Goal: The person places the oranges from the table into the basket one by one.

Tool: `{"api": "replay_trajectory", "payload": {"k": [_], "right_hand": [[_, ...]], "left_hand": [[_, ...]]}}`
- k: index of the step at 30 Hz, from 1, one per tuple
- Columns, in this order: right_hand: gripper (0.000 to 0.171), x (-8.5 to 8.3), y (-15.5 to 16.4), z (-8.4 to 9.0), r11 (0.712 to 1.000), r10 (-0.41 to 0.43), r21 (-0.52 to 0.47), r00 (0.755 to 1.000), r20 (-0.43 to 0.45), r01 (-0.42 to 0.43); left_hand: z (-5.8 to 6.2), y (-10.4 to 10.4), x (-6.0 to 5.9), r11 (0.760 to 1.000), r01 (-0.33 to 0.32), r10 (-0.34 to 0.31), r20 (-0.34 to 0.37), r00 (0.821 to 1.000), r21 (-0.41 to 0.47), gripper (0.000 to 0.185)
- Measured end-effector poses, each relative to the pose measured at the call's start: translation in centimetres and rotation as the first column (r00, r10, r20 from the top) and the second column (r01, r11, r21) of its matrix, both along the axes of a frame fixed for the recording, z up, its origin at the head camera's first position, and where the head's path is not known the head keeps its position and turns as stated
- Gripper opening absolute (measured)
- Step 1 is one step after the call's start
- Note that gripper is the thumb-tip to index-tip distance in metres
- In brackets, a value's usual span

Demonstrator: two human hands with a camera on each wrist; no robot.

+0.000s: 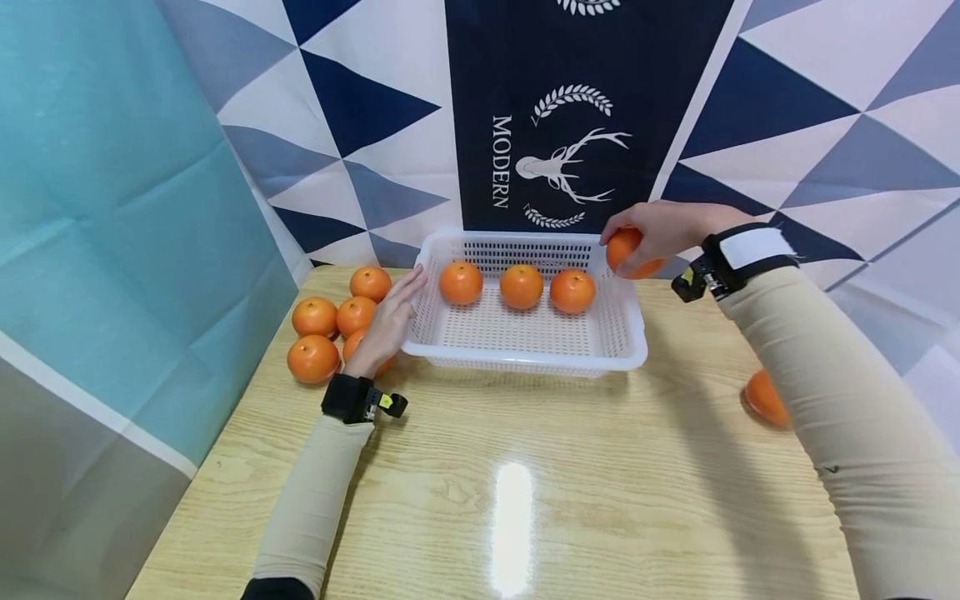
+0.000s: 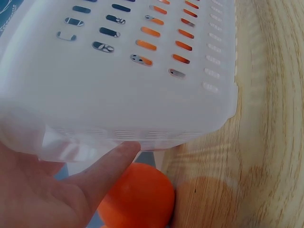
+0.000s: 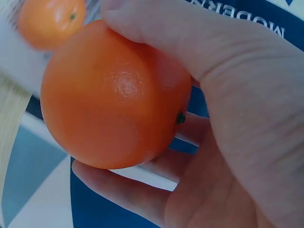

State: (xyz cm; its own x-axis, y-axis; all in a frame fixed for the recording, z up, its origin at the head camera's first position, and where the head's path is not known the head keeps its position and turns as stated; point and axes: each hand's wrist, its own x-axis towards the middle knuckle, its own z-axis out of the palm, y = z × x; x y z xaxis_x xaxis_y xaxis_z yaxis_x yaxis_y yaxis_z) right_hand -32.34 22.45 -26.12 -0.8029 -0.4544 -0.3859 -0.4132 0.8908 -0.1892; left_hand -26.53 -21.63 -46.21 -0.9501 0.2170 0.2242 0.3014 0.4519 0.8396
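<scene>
My right hand grips an orange over the right end of a white plastic basket. In the right wrist view the thumb lies over the top of this orange, and the fingers curl beneath it. Three more oranges sit in a row inside the basket, toward its back. My left hand rests against the basket's left end with its fingers straight. The left wrist view has a finger laid along the basket's wall, just above an orange.
Several oranges are grouped on the wooden table left of the basket, partly behind the left hand. Another orange lies at the right, partly covered by the right sleeve. A patterned cloth hangs behind the basket.
</scene>
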Motion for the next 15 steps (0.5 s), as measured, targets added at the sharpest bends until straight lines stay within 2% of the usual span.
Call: {"api": "replay_trajectory", "payload": {"k": [4,6,7,11,15], "right_hand": [[0.058,0.0,-2.1,-0.3,1.0,0.01,-0.029,1.0,0.019,-0.01],[0.057,0.0,-3.0,-0.5,0.999,0.025,-0.039,0.999,0.02,-0.024],[0.057,0.1,-3.5,-0.5,0.999,0.031,-0.044,0.999,0.023,-0.03],[0.058,0.2,-5.3,-0.7,0.997,0.057,-0.063,0.997,0.043,-0.054],[0.058,0.1,-7.5,-0.8,0.994,0.084,-0.072,0.994,0.063,-0.079]], "left_hand": [[-0.4,0.0,-0.3,1.0,0.001,-0.001,0.004,1.0,-0.012,0.068],[-2.0,-0.5,-1.8,1.0,-0.02,0.02,0.005,1.0,-0.019,0.069],[-2.2,-0.6,-2.0,1.0,-0.017,0.017,0.005,1.0,-0.021,0.068],[-2.9,-0.8,-2.6,1.0,-0.001,0.001,0.007,1.0,-0.006,0.068],[-3.2,-1.0,-2.9,1.0,0.002,-0.002,0.003,1.0,0.012,0.069]]}}
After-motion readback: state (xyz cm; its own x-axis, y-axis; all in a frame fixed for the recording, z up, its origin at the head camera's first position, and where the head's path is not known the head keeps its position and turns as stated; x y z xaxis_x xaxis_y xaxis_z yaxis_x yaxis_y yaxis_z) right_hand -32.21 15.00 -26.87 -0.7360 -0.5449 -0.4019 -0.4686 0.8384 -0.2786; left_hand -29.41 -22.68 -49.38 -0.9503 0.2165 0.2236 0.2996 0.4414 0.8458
